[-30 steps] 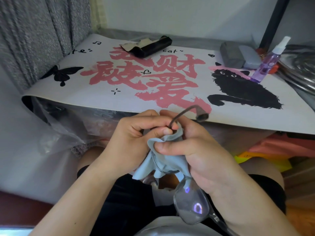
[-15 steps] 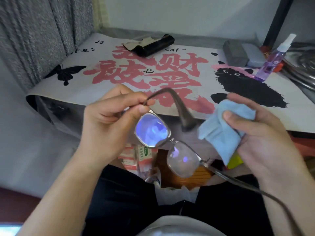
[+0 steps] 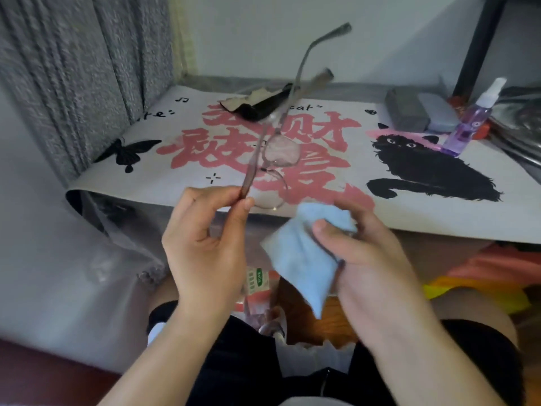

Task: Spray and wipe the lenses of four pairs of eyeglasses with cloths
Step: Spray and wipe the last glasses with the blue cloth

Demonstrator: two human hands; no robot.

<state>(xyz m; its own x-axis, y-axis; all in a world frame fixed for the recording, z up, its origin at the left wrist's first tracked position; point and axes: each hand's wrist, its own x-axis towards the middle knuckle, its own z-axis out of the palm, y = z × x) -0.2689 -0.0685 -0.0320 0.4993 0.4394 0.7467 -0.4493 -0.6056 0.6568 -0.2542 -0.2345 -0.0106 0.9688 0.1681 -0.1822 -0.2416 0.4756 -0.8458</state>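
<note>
Dim, soft light; slight motion blur

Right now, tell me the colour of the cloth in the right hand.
Light blue cloth, gripped by the right hand; the head view shows it.

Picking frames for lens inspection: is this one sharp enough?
Head view: the eyeglasses are motion-blurred, their temples ghosted double; left hand, right hand and cloth look sharper; wide-angle bending at edges; light soft.

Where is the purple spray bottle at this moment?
In the head view, the purple spray bottle stands at the far right of the desk mat, beside the grey cases and behind the printed black cat.
</note>
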